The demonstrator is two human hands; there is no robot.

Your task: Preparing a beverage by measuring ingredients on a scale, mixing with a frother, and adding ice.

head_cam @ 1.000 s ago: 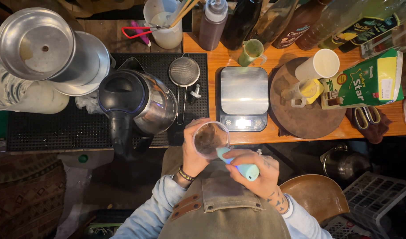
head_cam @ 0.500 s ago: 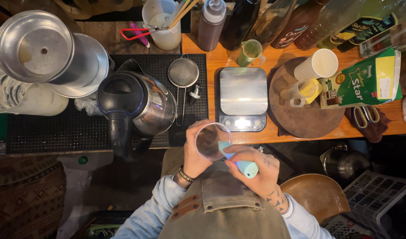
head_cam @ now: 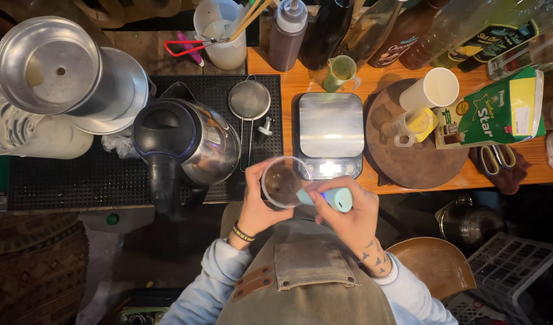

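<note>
the wooden desk (head_cam: 409,180) runs across the upper part of the view, and the digital scale (head_cam: 329,133) sits on it near the front edge; every place below is told from that scale. left of the scale lies a black rubber mat (head_cam: 59,180), and at its far left end a big steel funnel-shaped filter (head_cam: 53,72) stands on a metal pot. just left of the scale, on the mat, stands the electric kettle (head_cam: 189,147) with its black lid and handle. right of the scale rests a round wooden board (head_cam: 418,162) carrying a white paper cup (head_cam: 430,90) and a small clear jug (head_cam: 409,125) with yellow contents. further right lies a green and yellow bag (head_cam: 499,111). between kettle and scale lies a small mesh strainer (head_cam: 249,101). behind the scale stands a small green cup (head_cam: 341,71).

just in front of the scale, off the desk edge, the left hand (head_cam: 258,207) grasps a clear glass cup (head_cam: 284,182) from the side, its rim overlapping the scale's front left corner. the right hand (head_cam: 349,216) is closed around a pale blue handheld tool (head_cam: 331,197), whose tip reaches into the cup.
</note>
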